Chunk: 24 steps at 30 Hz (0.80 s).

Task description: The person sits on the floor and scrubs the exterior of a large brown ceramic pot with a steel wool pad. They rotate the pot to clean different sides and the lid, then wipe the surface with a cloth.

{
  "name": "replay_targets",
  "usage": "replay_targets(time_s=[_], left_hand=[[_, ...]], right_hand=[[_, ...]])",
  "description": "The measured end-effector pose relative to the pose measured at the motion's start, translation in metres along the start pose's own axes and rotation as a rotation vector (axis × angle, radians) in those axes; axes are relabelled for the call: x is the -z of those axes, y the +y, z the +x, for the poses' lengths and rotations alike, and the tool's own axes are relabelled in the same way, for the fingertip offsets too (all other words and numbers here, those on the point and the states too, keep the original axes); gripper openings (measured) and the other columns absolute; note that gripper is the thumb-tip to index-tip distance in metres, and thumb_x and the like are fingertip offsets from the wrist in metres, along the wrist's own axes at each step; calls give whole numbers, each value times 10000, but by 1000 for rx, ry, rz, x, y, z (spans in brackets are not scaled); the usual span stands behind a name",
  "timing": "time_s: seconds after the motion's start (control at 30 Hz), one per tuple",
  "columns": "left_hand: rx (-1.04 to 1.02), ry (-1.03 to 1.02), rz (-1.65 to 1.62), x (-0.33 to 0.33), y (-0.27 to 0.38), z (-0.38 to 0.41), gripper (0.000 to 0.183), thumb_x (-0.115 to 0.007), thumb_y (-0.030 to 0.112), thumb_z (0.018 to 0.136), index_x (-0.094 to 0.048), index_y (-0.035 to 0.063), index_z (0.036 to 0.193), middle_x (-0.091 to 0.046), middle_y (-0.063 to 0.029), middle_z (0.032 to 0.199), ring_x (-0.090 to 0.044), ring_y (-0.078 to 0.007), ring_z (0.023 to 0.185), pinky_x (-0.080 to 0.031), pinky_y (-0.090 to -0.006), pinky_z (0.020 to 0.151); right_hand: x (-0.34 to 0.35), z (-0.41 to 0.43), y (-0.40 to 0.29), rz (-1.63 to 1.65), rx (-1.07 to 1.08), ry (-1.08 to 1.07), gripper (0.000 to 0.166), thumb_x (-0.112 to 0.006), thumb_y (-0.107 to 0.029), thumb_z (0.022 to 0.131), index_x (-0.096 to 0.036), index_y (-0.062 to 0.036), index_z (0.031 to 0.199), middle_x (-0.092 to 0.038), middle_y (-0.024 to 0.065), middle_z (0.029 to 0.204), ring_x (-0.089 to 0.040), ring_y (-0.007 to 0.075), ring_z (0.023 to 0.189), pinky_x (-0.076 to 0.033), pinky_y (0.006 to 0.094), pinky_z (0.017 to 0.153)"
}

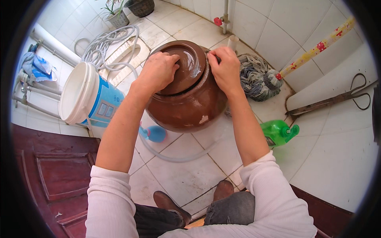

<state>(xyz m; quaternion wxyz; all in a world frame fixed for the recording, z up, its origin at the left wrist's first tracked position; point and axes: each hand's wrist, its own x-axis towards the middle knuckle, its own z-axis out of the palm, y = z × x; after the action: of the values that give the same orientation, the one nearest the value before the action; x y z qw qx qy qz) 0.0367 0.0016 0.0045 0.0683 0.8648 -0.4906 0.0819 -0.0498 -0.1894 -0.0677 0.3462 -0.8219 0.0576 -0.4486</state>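
Note:
A brown glazed ceramic jar (187, 114) stands on the tiled floor in front of me. Its round brown lid (187, 64) lies over the mouth, slightly tilted, with a dark gap along the near edge. My left hand (159, 71) rests on the lid's left part with its fingers curled; its fingertips are partly hidden. At the jar's right rim is my right hand (223, 67), its thumb and fingers pinched around something small and dark that I cannot make out. Wet, shiny patches show on the lid and the jar.
Left of the jar stand a white and blue plastic bucket (108, 96), a coiled grey hose (101, 44) and a squat toilet (131, 56). A blue spray bottle (157, 134) is near its base. To the right are a mop head (259, 78), metal tongs (327, 102) and a green pump bottle (275, 132).

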Motion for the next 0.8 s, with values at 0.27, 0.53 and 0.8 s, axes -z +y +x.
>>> replay_targets(time_s=[0.27, 0.53, 0.8], left_hand=[[91, -20, -44, 7, -1, -8, 297, -630, 141, 830, -658, 55, 1113, -606, -182, 921, -594, -363, 917, -483, -429, 839], [53, -40, -78, 11, -6, -17, 295, -643, 133, 829, -662, 63, 1114, -604, -172, 919, -590, -347, 918, -489, -418, 830], [-26, 178, -103, -14, -3, -23, 258, -643, 91, 850, -648, 67, 1106, -555, -148, 887, -550, -333, 898, -481, -416, 812]], right_hand=[[53, -30, -30, 162, -83, -194, 330, -616, -14, 759, -594, 10, 1087, -602, 178, 1064, -578, 341, 989, -465, 380, 893], [28, 19, -10, 259, 41, -363, 290, -615, -3, 761, -628, 2, 1051, -643, 168, 1076, -596, 346, 1019, -472, 373, 899], [-42, 88, 17, 117, 20, -506, 221, -599, -97, 759, -703, -54, 950, -673, 200, 913, -639, 354, 871, -506, 388, 803]])
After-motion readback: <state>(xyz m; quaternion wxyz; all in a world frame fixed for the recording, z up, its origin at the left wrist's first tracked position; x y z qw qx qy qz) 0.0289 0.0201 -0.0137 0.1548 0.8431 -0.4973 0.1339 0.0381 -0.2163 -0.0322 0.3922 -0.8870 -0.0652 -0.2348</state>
